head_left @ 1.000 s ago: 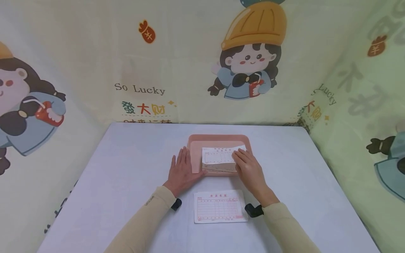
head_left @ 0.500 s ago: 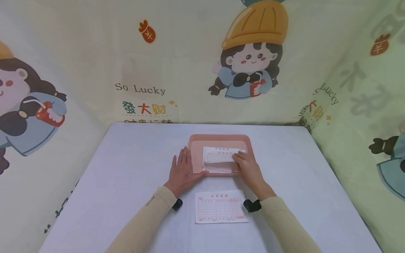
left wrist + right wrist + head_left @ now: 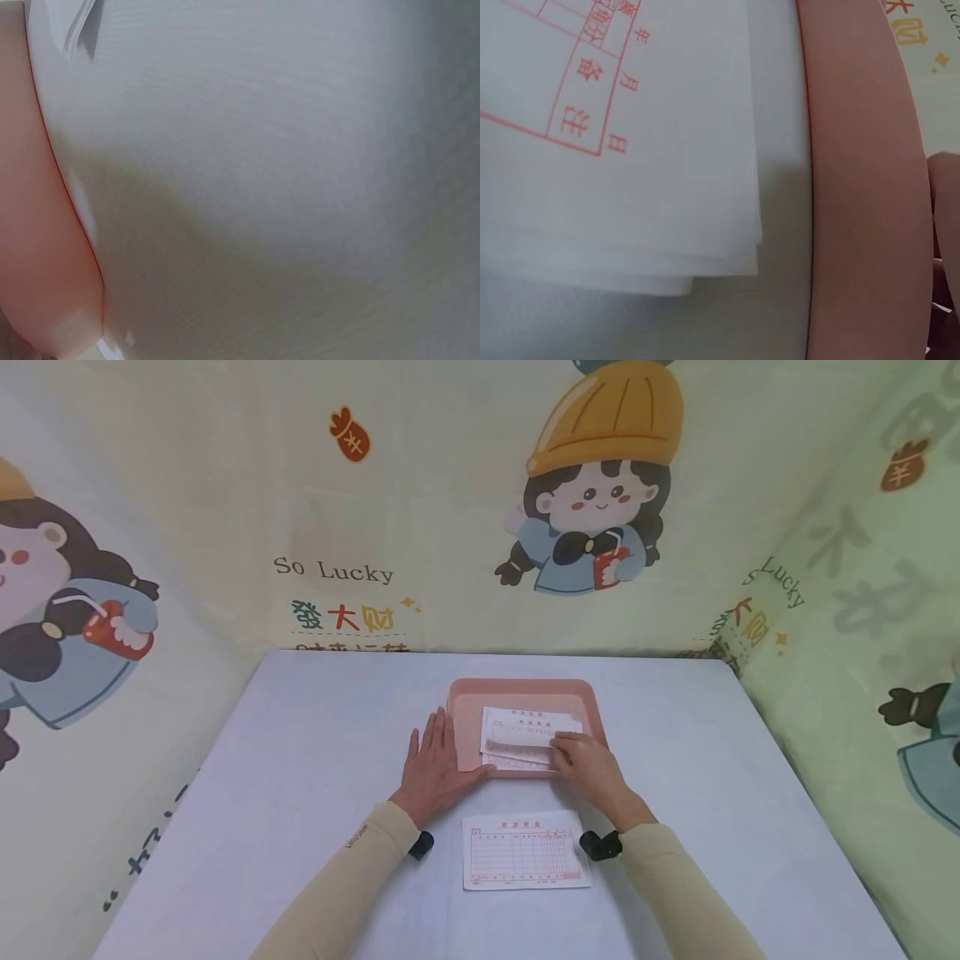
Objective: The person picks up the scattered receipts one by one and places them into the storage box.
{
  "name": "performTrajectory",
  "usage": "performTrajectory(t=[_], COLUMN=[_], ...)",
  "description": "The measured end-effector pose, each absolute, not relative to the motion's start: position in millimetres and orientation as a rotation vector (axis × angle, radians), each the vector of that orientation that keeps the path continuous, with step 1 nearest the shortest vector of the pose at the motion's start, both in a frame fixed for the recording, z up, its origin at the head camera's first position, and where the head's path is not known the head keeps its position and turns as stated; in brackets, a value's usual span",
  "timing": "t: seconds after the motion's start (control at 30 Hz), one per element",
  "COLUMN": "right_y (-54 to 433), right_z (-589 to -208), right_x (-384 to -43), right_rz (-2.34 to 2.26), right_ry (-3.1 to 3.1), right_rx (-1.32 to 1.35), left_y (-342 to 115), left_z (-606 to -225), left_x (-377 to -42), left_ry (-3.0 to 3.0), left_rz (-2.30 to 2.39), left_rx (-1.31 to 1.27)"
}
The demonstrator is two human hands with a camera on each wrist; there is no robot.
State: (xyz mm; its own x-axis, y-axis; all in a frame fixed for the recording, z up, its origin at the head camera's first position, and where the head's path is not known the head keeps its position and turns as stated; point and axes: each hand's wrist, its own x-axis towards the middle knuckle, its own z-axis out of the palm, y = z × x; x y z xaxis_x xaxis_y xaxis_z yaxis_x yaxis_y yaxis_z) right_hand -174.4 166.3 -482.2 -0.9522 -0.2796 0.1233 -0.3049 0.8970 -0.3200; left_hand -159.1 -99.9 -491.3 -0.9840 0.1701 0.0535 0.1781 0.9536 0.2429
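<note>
A pink tray (image 3: 517, 684) holds receipt forms, stacked and slightly askew. My right hand (image 3: 596, 768) pinches the right edge of the upper receipt form (image 3: 525, 735), whose near side looks lifted and curved. Beneath it, other receipt forms (image 3: 510, 763) show along the front. At the tray's left side lies my left hand (image 3: 431, 768), fingers straight, thumb extended along the near corner. In front of the tray rests a receipt pad (image 3: 525, 856) with a red printed grid; its layered pages (image 3: 667, 195) fill the left of the right wrist view.
Under everything is a white tabletop (image 3: 337, 718). Printed curtains (image 3: 450, 510) with cartoon figures stand behind and at both sides. Black straps with small devices sit at the wrists, and the right wrist device (image 3: 600, 846) overlaps the front pad's right edge.
The near side of the upper forms has come down and their face now shows differently. My right fingers have shifted slightly toward me. The left hand and front pad have stayed put.
</note>
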Motion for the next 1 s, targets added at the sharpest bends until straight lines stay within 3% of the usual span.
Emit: performTrajectory(t=[1.0], right_y=[176], right_z=[-471], right_x=[-156], right_rz=[0.578], right_ry=[-2.886], right_rx=[0.484], left_y=[-101], left_z=[-486], left_x=[-159], left_ry=[-3.092], left_rz=[-0.381], left_rx=[-0.276])
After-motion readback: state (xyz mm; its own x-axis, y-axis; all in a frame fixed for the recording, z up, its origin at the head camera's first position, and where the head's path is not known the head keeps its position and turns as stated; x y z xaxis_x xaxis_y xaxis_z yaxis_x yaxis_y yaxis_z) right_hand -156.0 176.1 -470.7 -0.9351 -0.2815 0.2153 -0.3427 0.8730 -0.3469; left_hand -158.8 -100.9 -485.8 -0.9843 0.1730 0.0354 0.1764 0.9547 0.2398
